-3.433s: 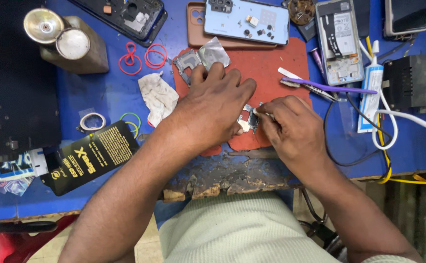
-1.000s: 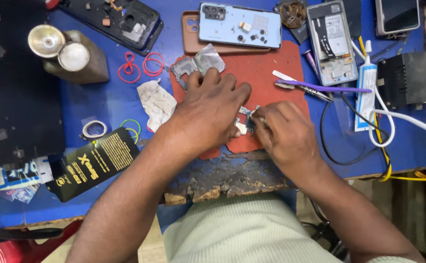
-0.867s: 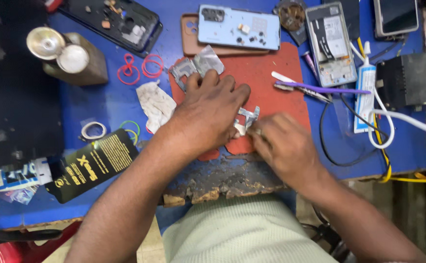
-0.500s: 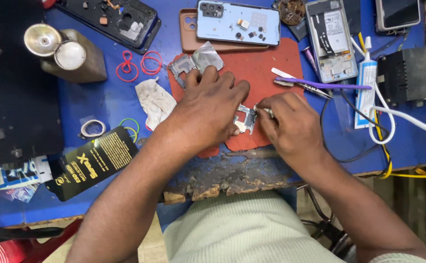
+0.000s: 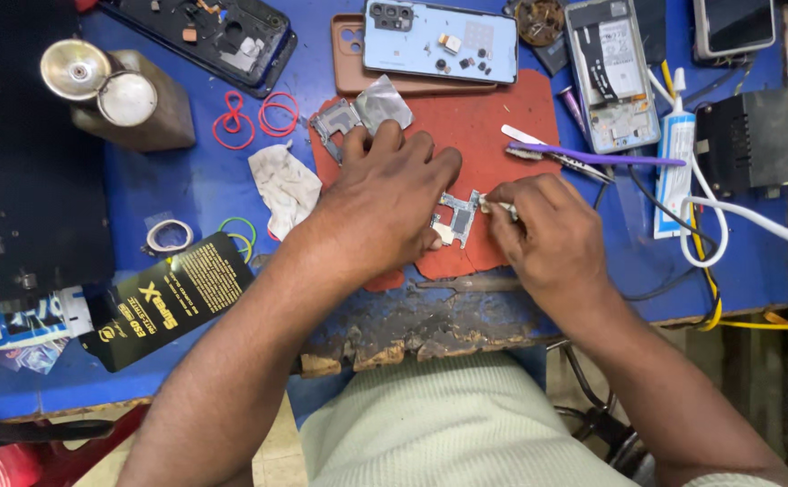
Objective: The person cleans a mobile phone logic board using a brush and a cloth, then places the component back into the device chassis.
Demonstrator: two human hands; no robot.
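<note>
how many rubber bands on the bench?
4: two red rubber bands side by side left of the red mat; two green rubber bands, overlapping, beside the crumpled cloth. More may be hidden under the arms.
</note>
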